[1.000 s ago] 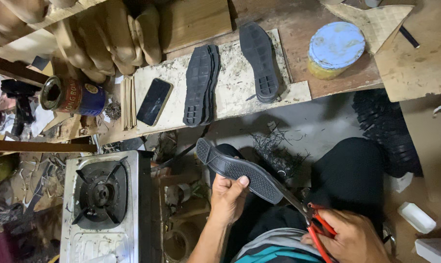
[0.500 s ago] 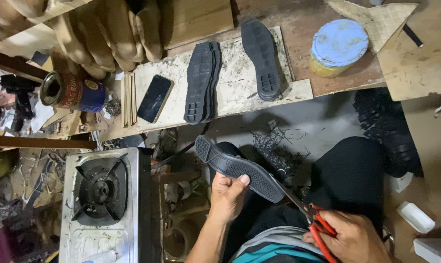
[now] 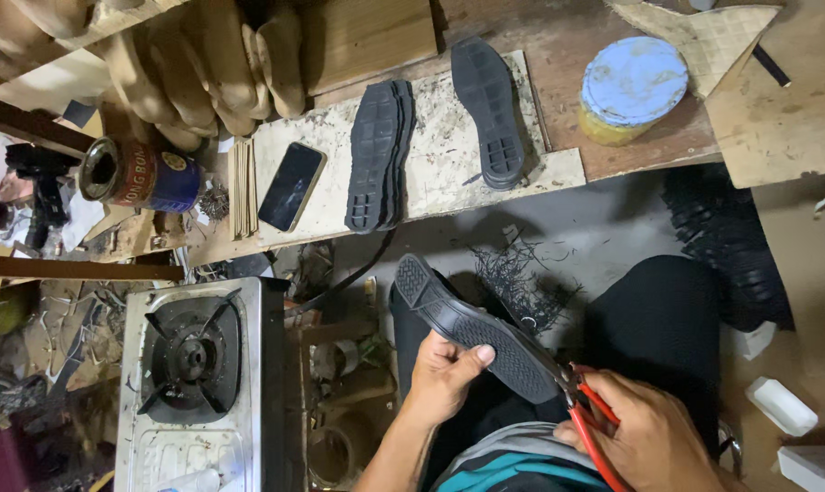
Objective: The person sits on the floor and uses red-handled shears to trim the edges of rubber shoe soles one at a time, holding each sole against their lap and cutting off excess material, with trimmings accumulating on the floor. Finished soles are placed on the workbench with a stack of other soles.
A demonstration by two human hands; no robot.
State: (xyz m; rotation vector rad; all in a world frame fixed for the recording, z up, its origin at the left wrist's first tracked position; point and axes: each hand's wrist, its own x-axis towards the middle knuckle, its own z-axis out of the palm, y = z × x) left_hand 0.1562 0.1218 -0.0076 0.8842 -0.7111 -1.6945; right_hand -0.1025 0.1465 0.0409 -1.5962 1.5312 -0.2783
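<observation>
We've got the black shoe sole over our lap, left hand w/ fingers clenched round its mid-section, thumb on the tread. Right hand grips red-handled scissors at the heel end. To trim well, we'd keep the sole steady, turn it w/ the left hand, take thin cuts along the edge. The blades are hidden behind the sole; the right hand is partly cut off at frame bottom. Further off on the counter: stacked soles, a single sole, a phone.

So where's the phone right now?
The phone lies on the pale board, left of the stacked black soles and right of the tin can.
</observation>
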